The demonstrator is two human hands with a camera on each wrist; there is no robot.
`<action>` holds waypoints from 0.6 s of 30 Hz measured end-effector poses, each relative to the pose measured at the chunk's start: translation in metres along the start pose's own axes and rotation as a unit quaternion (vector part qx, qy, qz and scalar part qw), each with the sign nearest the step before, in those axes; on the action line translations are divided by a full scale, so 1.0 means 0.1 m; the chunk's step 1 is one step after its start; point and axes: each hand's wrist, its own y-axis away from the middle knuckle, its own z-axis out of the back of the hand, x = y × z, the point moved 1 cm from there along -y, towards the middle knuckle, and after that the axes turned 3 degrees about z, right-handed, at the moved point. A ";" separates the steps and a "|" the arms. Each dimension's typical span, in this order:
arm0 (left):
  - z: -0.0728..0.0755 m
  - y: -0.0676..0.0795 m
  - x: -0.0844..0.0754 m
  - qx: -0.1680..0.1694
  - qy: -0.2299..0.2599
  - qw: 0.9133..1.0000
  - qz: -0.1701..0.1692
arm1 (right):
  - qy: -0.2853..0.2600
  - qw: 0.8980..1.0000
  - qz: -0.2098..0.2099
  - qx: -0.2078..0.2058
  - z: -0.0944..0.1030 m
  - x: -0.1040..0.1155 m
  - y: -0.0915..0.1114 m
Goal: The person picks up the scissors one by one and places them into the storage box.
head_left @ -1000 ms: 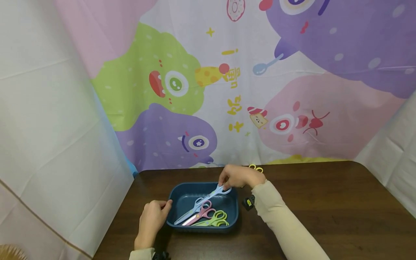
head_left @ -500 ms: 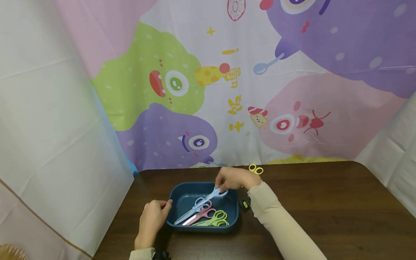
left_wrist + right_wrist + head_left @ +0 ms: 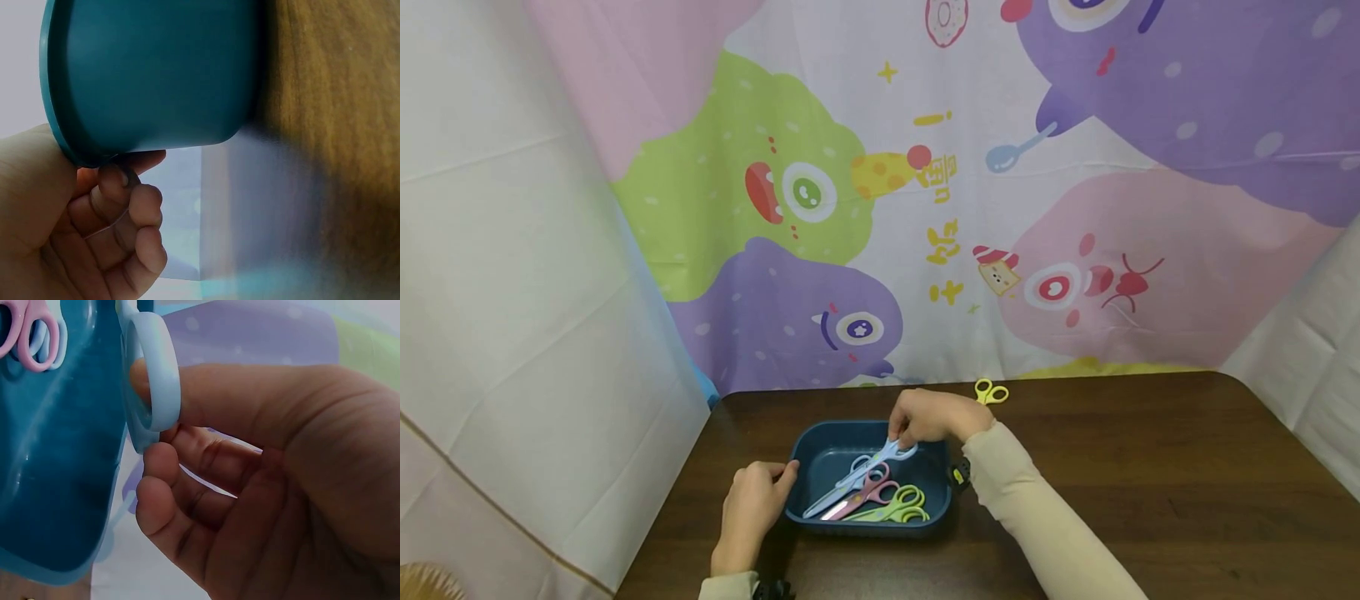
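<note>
My right hand [image 3: 928, 415] pinches the handle loops of light blue scissors [image 3: 882, 457], whose blades slant down to the left over the dark blue tray [image 3: 795, 508]. In the right wrist view, the thumb reaches into one blue loop [image 3: 164, 372]. Inside the tray lie a second pair of blue scissors [image 3: 829, 498], pink scissors [image 3: 857, 497] and green scissors [image 3: 898, 507]. My left hand [image 3: 752, 504] grips the tray's left rim; in the left wrist view, its fingers [image 3: 147, 203] curl beneath the rim, against the outer wall.
Yellow scissors [image 3: 991, 392] lie at the table's back edge, beyond the right wrist, partly hidden by it. The brown wooden table [image 3: 1150, 475] stretches to the right. A cartoon-print cloth [image 3: 955, 333] hangs behind it, with white cloth at both sides.
My right hand has moved left and slightly toward me, lowering the light blue scissors further over the tray. More of the yellow scissors shows. The left hand stays on the rim.
</note>
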 end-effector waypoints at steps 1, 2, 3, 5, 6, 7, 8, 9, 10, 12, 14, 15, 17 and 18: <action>0.00 0.00 0.00 -0.001 0.000 1.000 -0.001 | 0.000 1.000 0.000 0.002 0.00 0.01 0.00; 0.00 0.00 0.00 -0.002 0.000 1.000 -0.001 | 0.000 1.000 0.001 0.003 -0.01 0.01 -0.01; 0.00 0.00 0.00 -0.001 0.000 1.000 -0.001 | 0.000 1.000 0.002 0.004 -0.02 0.01 -0.01; 0.00 0.00 0.00 0.000 0.000 1.000 -0.001 | 0.001 1.000 0.003 0.007 -0.03 0.02 -0.03; 0.00 0.00 0.01 0.000 -0.001 1.000 -0.001 | 0.005 1.000 0.004 0.008 -0.04 0.02 -0.04; 0.00 0.00 0.01 0.000 -0.001 1.000 -0.001 | 0.007 1.000 0.004 0.009 -0.05 0.03 -0.04; 0.00 0.00 0.01 -0.001 -0.001 1.000 -0.001 | 0.009 1.000 0.006 0.010 -0.05 0.03 -0.05; 0.00 0.00 0.01 -0.003 -0.001 1.000 -0.001 | 0.010 1.000 0.007 0.011 -0.06 0.04 -0.06; 0.00 0.00 0.01 -0.004 -0.002 1.000 -0.002 | 0.009 1.000 0.009 0.011 -0.06 0.04 -0.06; 0.01 0.00 0.00 -0.004 -0.002 1.000 -0.002 | 0.009 1.000 0.011 0.014 -0.07 0.05 -0.07; 0.00 0.00 0.00 -0.004 -0.004 1.000 -0.002 | 0.007 1.000 0.012 0.017 -0.09 0.06 -0.08; 0.00 0.00 0.00 -0.003 -0.005 1.000 -0.002 | 0.006 1.000 0.011 0.018 -0.10 0.06 -0.08; 0.00 -0.01 0.00 0.000 -0.007 1.000 0.000 | 0.005 1.000 0.010 0.020 -0.12 0.06 -0.09; 0.00 -0.01 0.00 0.001 -0.007 1.000 0.000 | 0.005 1.000 0.009 0.021 -0.13 0.06 -0.09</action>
